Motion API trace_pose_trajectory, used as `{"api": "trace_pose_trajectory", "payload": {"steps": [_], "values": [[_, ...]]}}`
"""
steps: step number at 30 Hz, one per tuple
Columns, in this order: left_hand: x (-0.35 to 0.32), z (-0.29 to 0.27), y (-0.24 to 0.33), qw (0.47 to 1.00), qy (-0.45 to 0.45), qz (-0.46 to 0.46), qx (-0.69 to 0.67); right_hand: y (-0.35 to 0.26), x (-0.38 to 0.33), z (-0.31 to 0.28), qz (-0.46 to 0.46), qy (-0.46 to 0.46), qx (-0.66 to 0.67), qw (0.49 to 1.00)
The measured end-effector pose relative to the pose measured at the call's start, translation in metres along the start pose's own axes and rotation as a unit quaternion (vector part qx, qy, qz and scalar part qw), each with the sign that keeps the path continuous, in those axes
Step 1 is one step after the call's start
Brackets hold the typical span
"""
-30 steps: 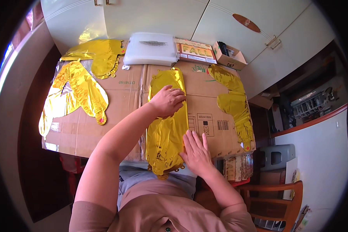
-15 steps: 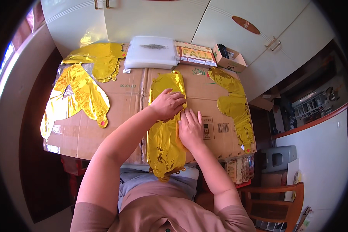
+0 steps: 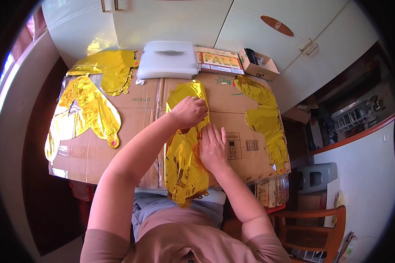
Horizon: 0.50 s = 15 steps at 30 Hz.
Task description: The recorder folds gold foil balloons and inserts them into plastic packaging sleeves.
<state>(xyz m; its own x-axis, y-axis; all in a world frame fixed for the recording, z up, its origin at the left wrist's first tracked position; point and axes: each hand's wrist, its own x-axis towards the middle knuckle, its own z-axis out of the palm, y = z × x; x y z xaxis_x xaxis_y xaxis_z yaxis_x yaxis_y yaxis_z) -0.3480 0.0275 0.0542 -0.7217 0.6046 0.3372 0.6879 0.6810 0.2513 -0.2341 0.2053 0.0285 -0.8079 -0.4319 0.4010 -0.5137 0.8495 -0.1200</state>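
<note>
A flat gold foil balloon [image 3: 184,168] lies lengthwise in front of me, its near end hanging over the table's front edge. Across its upper middle, my left hand [image 3: 191,112] has its fingers curled down, closed on the foil near the right edge. My right hand [image 3: 213,148] rests just below, fingers stretched out flat and thumb apart, pressing on the balloon's right side. The left fingertips and the foil beneath both palms are partly hidden.
Brown cardboard [image 3: 138,116] covers the table. More gold foil balloons lie at the left [image 3: 92,105], back left [image 3: 114,72] and right [image 3: 267,116]. Clear plastic sleeves [image 3: 168,63], a printed box [image 3: 220,59] and an open carton [image 3: 261,65] line the back. A wooden chair [image 3: 311,215] stands right.
My left hand has gone from lying flatter to curled fingers, and shifted slightly up and left. My right hand stays almost in place, flat on the foil.
</note>
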Motion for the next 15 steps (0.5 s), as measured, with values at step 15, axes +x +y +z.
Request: {"api": "trace_pose_trajectory", "payload": {"steps": [15], "values": [[0.021, 0.004, -0.032, 0.996, 0.038, -0.014, 0.077, 0.0, -0.002, 0.0, -0.013, 0.017, -0.008, 1.0]]}}
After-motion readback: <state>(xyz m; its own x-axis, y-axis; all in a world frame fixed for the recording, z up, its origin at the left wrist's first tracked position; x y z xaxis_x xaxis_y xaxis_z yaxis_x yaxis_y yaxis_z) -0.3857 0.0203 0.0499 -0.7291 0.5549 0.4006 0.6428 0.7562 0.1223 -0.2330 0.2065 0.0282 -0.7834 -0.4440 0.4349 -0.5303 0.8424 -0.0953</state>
